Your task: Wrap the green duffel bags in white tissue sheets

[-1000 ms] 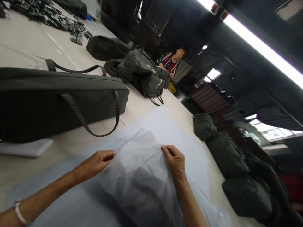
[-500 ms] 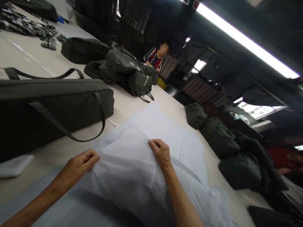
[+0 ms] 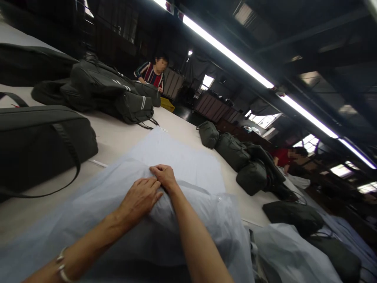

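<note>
A translucent whitish plastic bag [image 3: 194, 204] lies in front of me, with something dark showing through it near the bottom of the view. My left hand [image 3: 143, 196] rests on the plastic, palm down, fingers loosely extended and touching my right hand. With bent, closed fingers, my right hand [image 3: 163, 177] pinches the plastic at the top of the bag. More thin pale sheeting [image 3: 176, 153] is spread flat beyond both hands.
A dark green bag with a strap [image 3: 44, 141] stands at the left. Behind it dark bags are piled [image 3: 103, 86]. More dark bags [image 3: 232, 151] line the table's right side. One person [image 3: 153, 74] is across the table, another [image 3: 284, 157] at the right.
My left hand has moved right and forward to meet my right hand, and its pinch on the plastic has opened. The view has turned right.
</note>
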Action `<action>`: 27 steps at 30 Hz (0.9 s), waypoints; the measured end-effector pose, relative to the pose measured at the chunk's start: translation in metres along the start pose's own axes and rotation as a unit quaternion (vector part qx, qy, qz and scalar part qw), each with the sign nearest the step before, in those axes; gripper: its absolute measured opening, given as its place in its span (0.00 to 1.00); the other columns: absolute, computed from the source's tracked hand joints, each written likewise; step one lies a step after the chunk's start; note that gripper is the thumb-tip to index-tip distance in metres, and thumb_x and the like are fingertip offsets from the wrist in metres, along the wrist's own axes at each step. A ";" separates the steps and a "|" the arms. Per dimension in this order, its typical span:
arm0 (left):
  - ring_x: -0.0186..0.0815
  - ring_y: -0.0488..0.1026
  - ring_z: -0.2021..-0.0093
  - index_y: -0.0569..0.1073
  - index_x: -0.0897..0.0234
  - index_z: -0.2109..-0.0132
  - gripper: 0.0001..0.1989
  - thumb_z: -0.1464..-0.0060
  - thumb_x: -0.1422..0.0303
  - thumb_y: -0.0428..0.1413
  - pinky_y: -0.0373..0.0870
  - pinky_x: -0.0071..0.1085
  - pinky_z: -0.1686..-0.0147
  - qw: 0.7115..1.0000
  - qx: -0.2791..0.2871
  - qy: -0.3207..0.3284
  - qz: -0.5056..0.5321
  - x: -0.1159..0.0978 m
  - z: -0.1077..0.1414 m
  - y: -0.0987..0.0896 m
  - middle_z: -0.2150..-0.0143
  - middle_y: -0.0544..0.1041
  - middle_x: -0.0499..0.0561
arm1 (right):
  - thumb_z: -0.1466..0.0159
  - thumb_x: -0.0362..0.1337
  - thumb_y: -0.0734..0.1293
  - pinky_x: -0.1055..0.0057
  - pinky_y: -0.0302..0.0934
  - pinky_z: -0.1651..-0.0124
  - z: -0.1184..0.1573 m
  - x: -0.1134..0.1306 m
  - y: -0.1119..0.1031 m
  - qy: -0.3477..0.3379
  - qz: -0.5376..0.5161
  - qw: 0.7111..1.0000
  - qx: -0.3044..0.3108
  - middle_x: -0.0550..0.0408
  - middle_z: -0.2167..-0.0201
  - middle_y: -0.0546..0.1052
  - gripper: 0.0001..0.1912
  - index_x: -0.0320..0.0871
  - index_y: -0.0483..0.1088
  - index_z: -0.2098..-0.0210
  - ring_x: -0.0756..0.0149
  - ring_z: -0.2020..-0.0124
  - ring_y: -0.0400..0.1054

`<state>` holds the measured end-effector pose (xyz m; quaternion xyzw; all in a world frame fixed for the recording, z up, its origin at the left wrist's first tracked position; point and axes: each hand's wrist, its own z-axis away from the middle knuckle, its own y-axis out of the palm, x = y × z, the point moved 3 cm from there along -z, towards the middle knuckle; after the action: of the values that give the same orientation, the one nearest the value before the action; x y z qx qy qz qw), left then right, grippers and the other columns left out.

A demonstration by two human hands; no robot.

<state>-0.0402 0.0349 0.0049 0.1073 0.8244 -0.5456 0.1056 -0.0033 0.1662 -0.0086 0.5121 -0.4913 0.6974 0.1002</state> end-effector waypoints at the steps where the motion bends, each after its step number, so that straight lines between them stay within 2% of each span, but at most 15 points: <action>1: 0.48 0.73 0.49 0.72 0.66 0.50 0.15 0.37 0.65 0.48 0.69 0.47 0.48 1.000 -0.007 0.001 -0.010 0.004 0.000 0.004 0.49 0.76 0.61 | 0.36 0.45 0.63 0.71 0.64 0.57 0.000 0.005 -0.011 0.002 -0.002 1.000 0.000 0.57 0.66 0.79 0.16 0.42 0.77 0.59 0.66 0.63 0.71; 4: 0.48 0.71 0.45 0.70 0.65 0.44 0.19 0.37 0.62 0.48 0.68 0.46 0.46 0.999 -0.014 -0.003 -0.041 0.012 0.003 0.011 0.43 0.73 0.61 | 0.34 0.48 0.62 0.68 0.59 0.43 0.022 0.025 -0.061 -0.030 0.037 0.999 0.011 0.53 0.49 0.76 0.22 0.44 0.71 0.45 0.64 0.49 0.69; 7: 0.49 0.65 0.38 0.65 0.65 0.39 0.23 0.37 0.61 0.47 0.64 0.49 0.42 0.998 0.004 -0.024 -0.050 0.014 0.005 0.017 0.37 0.67 0.61 | 0.32 0.52 0.59 0.63 0.47 0.33 0.073 0.024 -0.119 -0.070 0.176 0.982 0.020 0.52 0.39 0.67 0.27 0.46 0.66 0.40 0.61 0.37 0.58; 8: 0.49 0.63 0.36 0.63 0.65 0.37 0.25 0.37 0.60 0.47 0.63 0.50 0.41 0.998 0.013 -0.033 -0.047 0.014 0.005 0.018 0.36 0.65 0.61 | 0.32 0.53 0.57 0.61 0.43 0.32 0.091 0.015 -0.136 -0.060 0.223 0.973 0.009 0.52 0.37 0.64 0.28 0.46 0.63 0.38 0.60 0.35 0.54; 10: 0.48 0.60 0.34 0.59 0.66 0.35 0.27 0.37 0.59 0.45 0.61 0.51 0.40 0.998 0.030 -0.045 -0.036 0.015 0.004 0.020 0.34 0.63 0.60 | 0.31 0.53 0.56 0.54 0.36 0.30 0.122 -0.017 -0.160 0.005 0.297 0.955 -0.015 0.50 0.33 0.57 0.30 0.45 0.58 0.35 0.57 0.31 0.46; 12: 0.46 0.58 0.33 0.57 0.68 0.34 0.29 0.37 0.58 0.43 0.60 0.49 0.38 0.997 0.041 -0.056 -0.025 0.016 0.002 0.020 0.33 0.61 0.60 | 0.31 0.51 0.55 0.48 0.32 0.31 0.141 -0.055 -0.169 0.083 0.315 0.945 -0.011 0.47 0.31 0.54 0.31 0.43 0.56 0.34 0.54 0.30 0.43; 15: 0.45 0.56 0.32 0.57 0.70 0.34 0.32 0.38 0.55 0.41 0.57 0.45 0.36 0.996 0.059 -0.072 -0.012 0.019 -0.001 0.019 0.32 0.60 0.60 | 0.30 0.49 0.54 0.48 0.34 0.31 0.146 -0.091 -0.164 0.129 0.263 0.956 0.015 0.42 0.33 0.56 0.29 0.40 0.59 0.35 0.54 0.31 0.46; 18: 0.46 0.57 0.33 0.58 0.75 0.35 0.35 0.40 0.52 0.40 0.56 0.43 0.36 0.992 0.096 -0.077 -0.006 0.026 -0.007 0.017 0.33 0.61 0.65 | 0.32 0.51 0.58 0.53 0.40 0.32 0.140 -0.091 -0.166 0.113 0.208 0.972 0.004 0.43 0.35 0.60 0.30 0.40 0.62 0.37 0.54 0.33 0.51; 20: 0.50 0.60 0.35 0.63 0.78 0.39 0.35 0.41 0.52 0.39 0.56 0.46 0.37 0.992 0.111 -0.064 -0.011 0.033 -0.015 0.018 0.36 0.64 0.69 | 0.32 0.53 0.58 0.60 0.44 0.32 0.140 -0.086 -0.180 0.096 0.170 0.981 -0.024 0.47 0.35 0.61 0.31 0.42 0.60 0.36 0.60 0.34 0.54; 23: 0.46 0.66 0.40 0.72 0.69 0.47 0.29 0.41 0.57 0.36 0.59 0.45 0.40 0.990 0.127 0.039 -0.054 0.038 -0.033 0.022 0.42 0.73 0.61 | 0.31 0.55 0.55 0.71 0.49 0.35 0.159 -0.094 -0.223 0.065 0.106 0.985 -0.117 0.56 0.34 0.60 0.31 0.48 0.56 0.34 0.69 0.35 0.54; 25: 0.41 0.70 0.45 0.74 0.64 0.49 0.29 0.42 0.59 0.35 0.62 0.41 0.43 0.982 0.145 0.098 -0.068 0.034 -0.044 0.023 0.47 0.77 0.55 | 0.33 0.55 0.56 0.72 0.54 0.39 0.192 -0.117 -0.261 0.062 0.043 0.979 -0.191 0.58 0.39 0.67 0.29 0.48 0.63 0.39 0.68 0.39 0.60; 27: 0.36 0.73 0.52 0.77 0.60 0.53 0.29 0.44 0.57 0.34 0.66 0.35 0.48 0.987 0.120 0.084 -0.064 0.026 -0.053 0.019 0.53 0.80 0.50 | 0.37 0.56 0.60 0.70 0.61 0.45 0.240 -0.154 -0.301 0.091 -0.007 0.965 -0.245 0.55 0.50 0.76 0.27 0.45 0.73 0.49 0.63 0.48 0.68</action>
<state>-0.0621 0.0925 0.0010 0.1117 0.7643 -0.6350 -0.0127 0.4082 0.1831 0.0395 0.4097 -0.6324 0.5987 0.2716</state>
